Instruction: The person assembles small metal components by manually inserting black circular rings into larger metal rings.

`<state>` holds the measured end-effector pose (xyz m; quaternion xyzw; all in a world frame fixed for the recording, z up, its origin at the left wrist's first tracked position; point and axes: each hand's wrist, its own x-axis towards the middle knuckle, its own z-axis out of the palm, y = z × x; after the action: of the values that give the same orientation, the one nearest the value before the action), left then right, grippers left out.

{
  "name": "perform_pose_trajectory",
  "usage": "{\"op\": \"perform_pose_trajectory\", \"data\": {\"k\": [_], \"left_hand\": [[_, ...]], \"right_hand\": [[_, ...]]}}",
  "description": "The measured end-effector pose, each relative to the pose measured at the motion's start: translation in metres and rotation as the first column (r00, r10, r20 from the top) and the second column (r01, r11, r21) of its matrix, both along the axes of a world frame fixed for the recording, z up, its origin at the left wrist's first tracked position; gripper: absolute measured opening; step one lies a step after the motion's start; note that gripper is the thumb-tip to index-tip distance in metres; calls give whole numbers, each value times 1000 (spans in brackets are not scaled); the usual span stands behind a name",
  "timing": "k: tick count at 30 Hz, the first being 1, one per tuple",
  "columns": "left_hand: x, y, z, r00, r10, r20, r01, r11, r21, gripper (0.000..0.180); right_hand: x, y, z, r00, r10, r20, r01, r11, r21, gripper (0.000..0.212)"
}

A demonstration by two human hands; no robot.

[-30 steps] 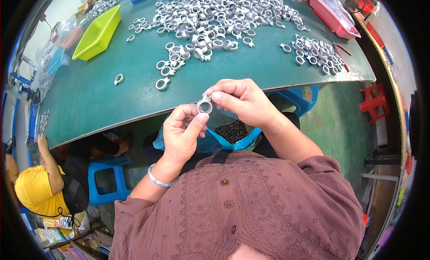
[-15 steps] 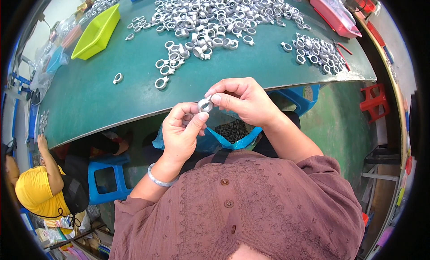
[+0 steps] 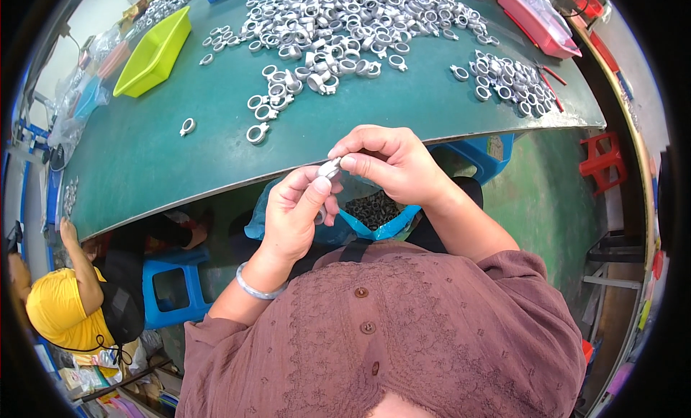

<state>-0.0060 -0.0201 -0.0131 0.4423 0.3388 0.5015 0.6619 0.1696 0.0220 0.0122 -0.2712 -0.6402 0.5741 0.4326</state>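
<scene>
Above the near table edge, my left hand (image 3: 291,209) pinches a silvery metal ring clamp (image 3: 329,169) between thumb and fingers. A second metal ring (image 3: 320,216) is partly visible, tucked in the lower fingers of that hand. Closed from the right side, my right hand (image 3: 396,162) has thumb and forefinger on the lug end of the pinched ring clamp. Its fingertips hide whatever small part may be there. Below both hands, a blue bag (image 3: 389,229) lies opened at my lap, holding many small dark parts (image 3: 373,209).
A large heap of ring clamps (image 3: 345,29) covers the far middle of the green table (image 3: 158,159). A smaller heap (image 3: 507,83) lies right, beside red-handled pliers (image 3: 553,87). Lime (image 3: 155,54) and pink trays (image 3: 536,25) flank them. A person in yellow (image 3: 68,303) sits left.
The pinched ring clamp has turned from showing its open hole to nearly edge-on. My left fingers have shifted, and the second ring sits lower among them. My right hand has barely moved.
</scene>
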Motion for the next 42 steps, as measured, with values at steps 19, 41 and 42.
{"op": "perform_pose_trajectory", "data": {"k": [19, 41, 42], "left_hand": [[4, 1, 5, 978, 150, -145, -120, 973, 195, 26], [1, 2, -32, 746, -125, -655, 300, 940, 163, 35], [-5, 0, -30, 789, -138, -599, 251, 962, 110, 32]], "right_hand": [[4, -2, -7, 1000, -13, -17, 13, 1000, -1, 17], [-87, 65, -5, 693, -391, 606, -219, 687, 693, 26], [-90, 65, -5, 665, -413, 622, -212, 694, 688, 22]]}}
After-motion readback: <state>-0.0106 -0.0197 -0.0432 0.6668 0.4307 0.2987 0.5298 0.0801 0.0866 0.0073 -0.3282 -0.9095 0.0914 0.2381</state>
